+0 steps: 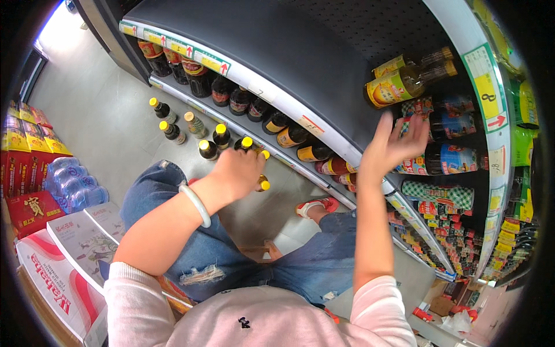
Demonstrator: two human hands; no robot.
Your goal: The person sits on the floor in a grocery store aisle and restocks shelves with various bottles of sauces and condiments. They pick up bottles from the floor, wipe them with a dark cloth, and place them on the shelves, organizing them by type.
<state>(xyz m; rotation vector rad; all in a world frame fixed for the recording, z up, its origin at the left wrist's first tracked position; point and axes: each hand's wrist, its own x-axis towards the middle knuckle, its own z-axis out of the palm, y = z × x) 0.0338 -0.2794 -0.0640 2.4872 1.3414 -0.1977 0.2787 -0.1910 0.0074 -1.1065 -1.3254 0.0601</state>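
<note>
My left hand (238,171), a pale bangle (195,206) on its wrist, is held over a group of yellow-capped bottles near the floor. Its fingers point down and are partly hidden, so I cannot tell whether they grip the bottle (246,143) beside them. A dark sauce bottle (209,150) and another dark bottle (221,136) stand just left of the fingers. My right hand (396,141) is raised at the shelf, fingers apart and holding nothing. Right above it in the view is a yellow-labelled glass bottle (390,89). Dark bottles with blue labels (455,158) stand beyond its fingers.
The dark upper shelf (282,47) has a price-tag edge jutting over the lower row of bottles (238,99). More bottles (162,110) stand on the floor. Stacked cartons (65,277) and shrink-wrapped water bottles (78,182) lie at left. My knees flank the floor space.
</note>
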